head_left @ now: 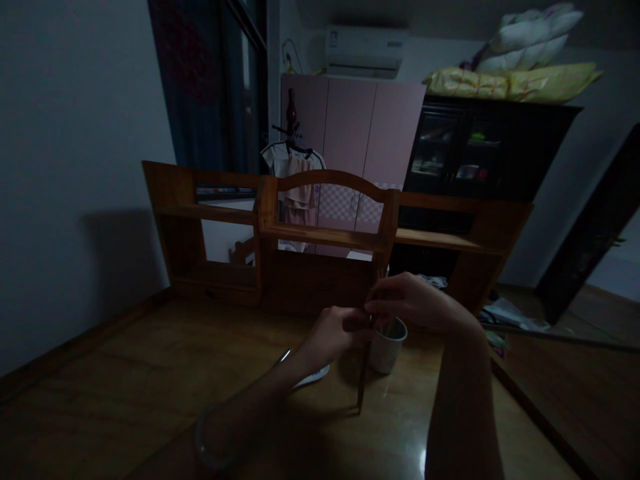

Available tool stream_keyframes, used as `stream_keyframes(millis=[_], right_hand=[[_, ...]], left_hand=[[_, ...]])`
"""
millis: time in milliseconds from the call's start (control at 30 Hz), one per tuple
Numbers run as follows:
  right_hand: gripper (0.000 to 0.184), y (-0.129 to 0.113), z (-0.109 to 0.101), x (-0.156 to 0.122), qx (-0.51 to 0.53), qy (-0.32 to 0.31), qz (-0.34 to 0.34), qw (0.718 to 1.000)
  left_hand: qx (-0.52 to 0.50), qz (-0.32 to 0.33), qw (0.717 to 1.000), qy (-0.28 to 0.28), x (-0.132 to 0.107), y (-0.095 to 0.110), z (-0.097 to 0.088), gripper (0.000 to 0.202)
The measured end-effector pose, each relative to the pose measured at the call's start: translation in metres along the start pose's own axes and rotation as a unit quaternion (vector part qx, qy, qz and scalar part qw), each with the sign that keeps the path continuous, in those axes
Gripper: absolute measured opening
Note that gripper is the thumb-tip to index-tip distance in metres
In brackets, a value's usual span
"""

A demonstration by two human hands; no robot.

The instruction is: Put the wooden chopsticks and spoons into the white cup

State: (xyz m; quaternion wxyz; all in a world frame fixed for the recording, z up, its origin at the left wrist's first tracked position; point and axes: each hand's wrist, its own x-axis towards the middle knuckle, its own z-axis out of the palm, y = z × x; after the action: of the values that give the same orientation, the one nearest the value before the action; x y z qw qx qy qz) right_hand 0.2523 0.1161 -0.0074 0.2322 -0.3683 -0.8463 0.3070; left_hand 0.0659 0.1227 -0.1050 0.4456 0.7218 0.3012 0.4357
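Observation:
My left hand (334,335) pinches a pair of slim dark-brown chopsticks (363,379) that points down, tips near or on the tabletop. I cannot tell whether the pair is exactly two sticks. Fingers of my right hand (407,300) are closed at the upper end of the same chopsticks, just above the left fingers. Right behind the hands stands a white cup (389,350) holding paler thin sticks (391,326), partly covered by my right hand. Beneath my left forearm lies a white spoon-like thing (314,377), with a shiny metal piece (283,357) beside it; both are partly hidden.
The wooden tabletop (150,360) spreads under both arms. A wooden shelf rack (325,235) with open compartments rises along its back edge. Behind it stand a pink wardrobe (347,127), hanging clothes (300,177) and a black cabinet (520,147). The room is dim.

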Motion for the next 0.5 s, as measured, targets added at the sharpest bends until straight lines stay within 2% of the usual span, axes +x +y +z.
stream_keyframes(millis=[333, 500], right_hand=[[0.024, 0.0005, 0.0006, -0.0007, 0.004, 0.011, -0.005, 1.0], [0.026, 0.001, -0.0016, -0.0053, 0.037, 0.044, -0.006, 0.998]], left_hand=[[0.048, -0.013, 0.999, -0.021, -0.0018, -0.0027, 0.0015, 0.026], [0.081, -0.012, 0.996, -0.029, -0.0025, -0.002, 0.0014, 0.029]])
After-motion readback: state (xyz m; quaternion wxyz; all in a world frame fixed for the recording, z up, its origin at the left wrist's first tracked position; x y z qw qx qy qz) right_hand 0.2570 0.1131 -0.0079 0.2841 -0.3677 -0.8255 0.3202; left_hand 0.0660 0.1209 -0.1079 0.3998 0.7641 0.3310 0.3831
